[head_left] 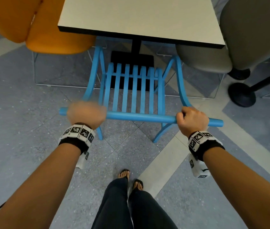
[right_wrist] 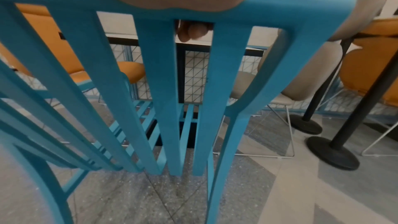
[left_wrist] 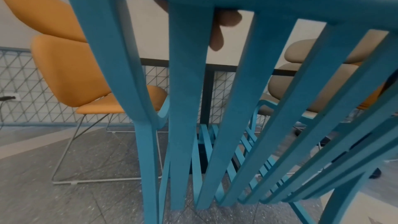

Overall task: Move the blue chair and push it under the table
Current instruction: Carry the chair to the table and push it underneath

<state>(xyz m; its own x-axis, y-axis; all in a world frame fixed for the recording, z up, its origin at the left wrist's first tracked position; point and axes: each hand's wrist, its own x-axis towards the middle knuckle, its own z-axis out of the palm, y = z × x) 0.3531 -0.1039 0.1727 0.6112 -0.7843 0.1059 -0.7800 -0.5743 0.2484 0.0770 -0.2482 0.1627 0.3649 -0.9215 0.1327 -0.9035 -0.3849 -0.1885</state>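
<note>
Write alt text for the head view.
Both hands, left hand and right hand, grip the top rail of a blue chair partly under a white table. An orange chair and grey chair flank it.

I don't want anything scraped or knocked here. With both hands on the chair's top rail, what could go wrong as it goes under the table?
1. The blue chair sits between the orange chair and the grey chair; its armrests could catch their seats.
2. The table has a black base plate straight ahead; the chair's front legs might hit it.
3. The left hand and right hand grip the rail, so knuckles could meet the table edge.
</note>
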